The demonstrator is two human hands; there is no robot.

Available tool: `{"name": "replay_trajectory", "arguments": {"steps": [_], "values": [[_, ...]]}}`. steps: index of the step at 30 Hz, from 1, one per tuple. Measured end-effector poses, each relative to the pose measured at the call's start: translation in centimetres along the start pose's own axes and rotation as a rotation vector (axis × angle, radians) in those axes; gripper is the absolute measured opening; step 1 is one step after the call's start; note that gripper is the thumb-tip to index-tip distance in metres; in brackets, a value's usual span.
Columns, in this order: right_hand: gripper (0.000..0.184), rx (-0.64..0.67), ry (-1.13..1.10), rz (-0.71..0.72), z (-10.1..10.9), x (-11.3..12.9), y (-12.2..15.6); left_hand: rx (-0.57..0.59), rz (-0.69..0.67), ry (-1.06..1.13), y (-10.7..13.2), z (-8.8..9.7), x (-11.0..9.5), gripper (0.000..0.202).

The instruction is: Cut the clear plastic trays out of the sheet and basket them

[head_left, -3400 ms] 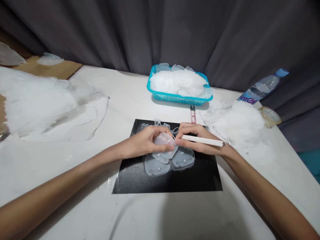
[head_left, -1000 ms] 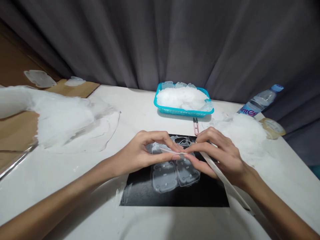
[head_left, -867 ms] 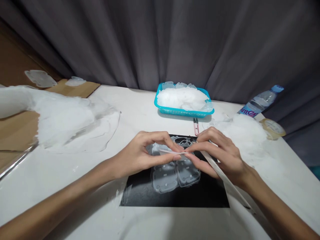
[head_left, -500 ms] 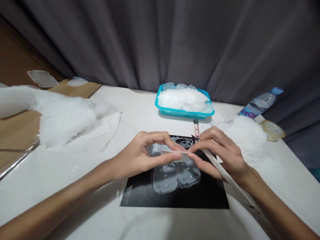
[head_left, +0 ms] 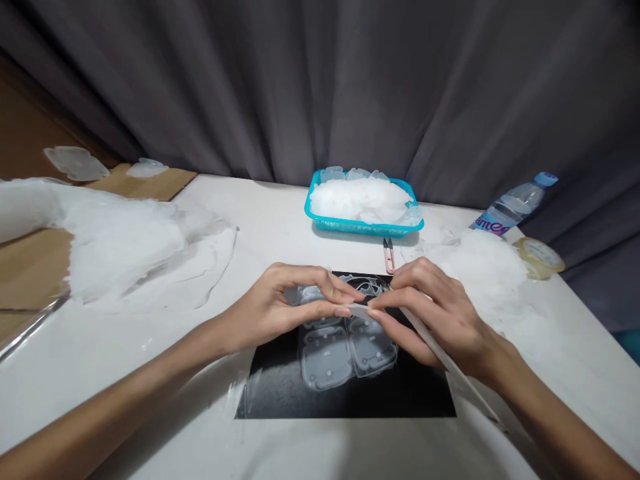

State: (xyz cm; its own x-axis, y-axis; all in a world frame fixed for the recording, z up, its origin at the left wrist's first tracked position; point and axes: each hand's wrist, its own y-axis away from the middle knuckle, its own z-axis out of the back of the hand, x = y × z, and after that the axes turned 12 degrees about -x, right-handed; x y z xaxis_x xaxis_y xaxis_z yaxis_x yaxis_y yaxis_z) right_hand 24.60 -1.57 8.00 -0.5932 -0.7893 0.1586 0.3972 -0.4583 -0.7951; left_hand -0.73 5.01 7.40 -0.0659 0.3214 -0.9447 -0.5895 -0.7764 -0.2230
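Observation:
My left hand (head_left: 273, 308) pinches one side of a small thin white piece (head_left: 358, 310) between thumb and fingers. The fingertips of my right hand (head_left: 445, 317) close on its other side. A long slim white tool (head_left: 467, 385) also runs through my right hand, its rear end pointing toward me; its kind is unclear and its front end is mostly hidden by my fingers. Below both hands, clear plastic molded pieces (head_left: 326, 357) with small round dots rest on a black mat (head_left: 345, 403). More clear plastic scraps (head_left: 369, 285) lie at the mat's far edge.
Pink-handled thread snips (head_left: 389, 257) lie beyond the mat. Behind them stands a turquoise basket (head_left: 363, 227) filled with white translucent pieces. White heaps (head_left: 125, 253) spread at left on cardboard (head_left: 35, 270), with another heap (head_left: 493, 267) at right near a tape roll (head_left: 540, 259) and water bottle (head_left: 510, 207).
The thin white piece has turned in my fingers, and less of it shows. My hands have drawn slightly closer together. The whole view has shifted a little.

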Motion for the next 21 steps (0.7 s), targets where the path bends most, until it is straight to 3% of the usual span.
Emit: {"name": "replay_trajectory", "arguments": {"steps": [7,9,15,18,21], "values": [[0.007,0.021,0.020,0.019,-0.2,0.1,-0.4,0.004,0.038,0.003,-0.3,-0.2,0.8,0.009],[0.005,0.023,-0.019,-0.059,-0.5,-0.4,-0.2,0.022,0.079,-0.078,-0.2,-0.3,1.3,0.016],[0.008,0.113,-0.280,-0.497,-1.7,-3.8,1.2,0.093,0.184,-0.527,1.2,-1.0,3.8,0.049],[0.009,0.073,-0.235,-0.528,-2.0,-5.7,1.1,0.124,0.130,-0.744,2.0,-1.1,4.7,0.062],[0.015,-0.032,-0.161,-0.509,-2.4,-8.3,-0.3,0.176,0.099,-0.781,2.2,-0.6,5.1,0.069]]}}
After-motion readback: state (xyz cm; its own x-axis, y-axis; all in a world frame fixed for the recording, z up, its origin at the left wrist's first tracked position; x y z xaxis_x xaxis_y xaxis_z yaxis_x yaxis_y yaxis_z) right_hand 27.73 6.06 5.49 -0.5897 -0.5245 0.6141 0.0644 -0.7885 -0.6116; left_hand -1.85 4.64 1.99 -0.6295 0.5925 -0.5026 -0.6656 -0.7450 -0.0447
